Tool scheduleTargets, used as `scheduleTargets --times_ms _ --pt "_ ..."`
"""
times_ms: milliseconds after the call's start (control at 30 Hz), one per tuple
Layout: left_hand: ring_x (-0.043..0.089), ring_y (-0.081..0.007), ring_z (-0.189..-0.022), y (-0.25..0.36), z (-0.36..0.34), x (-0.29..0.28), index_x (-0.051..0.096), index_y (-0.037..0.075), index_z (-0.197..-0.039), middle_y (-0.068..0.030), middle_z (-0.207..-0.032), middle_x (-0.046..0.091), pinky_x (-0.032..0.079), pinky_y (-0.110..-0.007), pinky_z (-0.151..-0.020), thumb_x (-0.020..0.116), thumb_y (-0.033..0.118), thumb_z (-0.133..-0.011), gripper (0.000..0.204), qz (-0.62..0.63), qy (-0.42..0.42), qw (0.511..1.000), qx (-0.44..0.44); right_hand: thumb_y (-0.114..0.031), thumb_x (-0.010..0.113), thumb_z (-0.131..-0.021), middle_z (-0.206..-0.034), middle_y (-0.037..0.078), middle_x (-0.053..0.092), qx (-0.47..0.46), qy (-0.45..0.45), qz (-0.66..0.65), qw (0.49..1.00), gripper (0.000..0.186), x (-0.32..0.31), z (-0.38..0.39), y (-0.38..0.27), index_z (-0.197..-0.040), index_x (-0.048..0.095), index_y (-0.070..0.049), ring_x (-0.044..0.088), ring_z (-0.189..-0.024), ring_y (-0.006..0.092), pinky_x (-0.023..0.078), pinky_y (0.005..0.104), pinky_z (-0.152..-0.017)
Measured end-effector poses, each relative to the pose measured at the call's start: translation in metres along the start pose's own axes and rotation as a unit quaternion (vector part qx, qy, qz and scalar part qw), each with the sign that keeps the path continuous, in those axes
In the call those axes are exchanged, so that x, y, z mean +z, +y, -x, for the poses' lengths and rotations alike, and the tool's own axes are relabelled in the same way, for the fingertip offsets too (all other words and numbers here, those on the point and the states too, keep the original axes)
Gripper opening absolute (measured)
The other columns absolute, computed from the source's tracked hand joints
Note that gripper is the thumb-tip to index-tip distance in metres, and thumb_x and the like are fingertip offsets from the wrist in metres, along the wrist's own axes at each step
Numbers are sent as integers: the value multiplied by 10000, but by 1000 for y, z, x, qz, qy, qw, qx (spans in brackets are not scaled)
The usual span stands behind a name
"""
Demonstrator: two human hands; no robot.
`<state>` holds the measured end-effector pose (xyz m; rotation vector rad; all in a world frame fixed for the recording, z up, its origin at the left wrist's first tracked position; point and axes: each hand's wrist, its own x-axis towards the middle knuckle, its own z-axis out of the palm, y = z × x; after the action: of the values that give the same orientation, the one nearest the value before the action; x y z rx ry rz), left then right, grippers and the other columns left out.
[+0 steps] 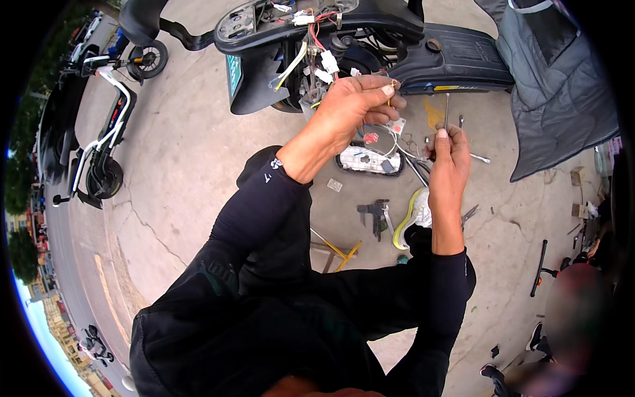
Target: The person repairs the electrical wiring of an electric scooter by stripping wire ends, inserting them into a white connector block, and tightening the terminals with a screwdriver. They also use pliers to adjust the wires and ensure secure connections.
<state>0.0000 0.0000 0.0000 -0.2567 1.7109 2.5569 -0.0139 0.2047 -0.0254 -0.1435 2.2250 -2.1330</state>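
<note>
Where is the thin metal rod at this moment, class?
In the head view, the thin metal rod is right of centre in the upper half, held upright in the right hand, just below the black scooter.

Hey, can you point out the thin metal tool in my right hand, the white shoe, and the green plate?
Thin metal tool point(446, 111): head view, on its exposed shaft.
White shoe point(419, 210): head view, on its white upper.
Green plate point(233, 74): head view, on its face.
</note>
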Motion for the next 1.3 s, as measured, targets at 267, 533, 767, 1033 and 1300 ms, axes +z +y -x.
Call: scheduleTargets --times_ms 267,533,767,1033,1300 --pt "668 -114 -739 -20 28 7 615 -53 -1098 -99 -887 709 530 -257 -645 592 96 -984 189 -145 -11 978 147 -166 539 -985 -789 104 709 116 3 181 977 230 -13 -4 129 -1043 583 51 635 -662 156 502 301 -650" --pt "674 -227 -782 -36 48 -11 648 52 -1040 -76 -891 662 523 -326 -691 647 59 -908 133 -376 3 875 306 -143 610 -923 -872 150 730 175 -116 441 873 236 -23 115 377 -988 673 74 698 -813 270 533 402 -760" --pt "609 -258 -833 -35 50 -7 652 79 -1004 -72 -919 574 485 -370 -698 680 69 -868 140 -364 21 865 346 -198 559 -1008 -1013 73 671 131 154 -63 977 297 -4 3 147 -1222 581 6 622 -758 110 443 231 -574" --pt "607 -295 -794 -27 33 15 658 39 -984 -115 -865 578 471 -390 -663 655 42 -865 119 -279 48 884 372 -107 656 -932 -992 62 685 -12 -184 6 983 291 16 -24 -22 -1192 635 22 567 -787 88 444 219 -687" --pt "642 -189 -764 -10 -1 5 708 18 -983 -97 -855 643 516 -318 -642 677 89 -868 138 -316 62 885 337 -30 669 -913 -1067 56 681 -1 -141 -109 984 333 45 -24 -9 -1239 617 12 601 -931 100 496 254 -809"
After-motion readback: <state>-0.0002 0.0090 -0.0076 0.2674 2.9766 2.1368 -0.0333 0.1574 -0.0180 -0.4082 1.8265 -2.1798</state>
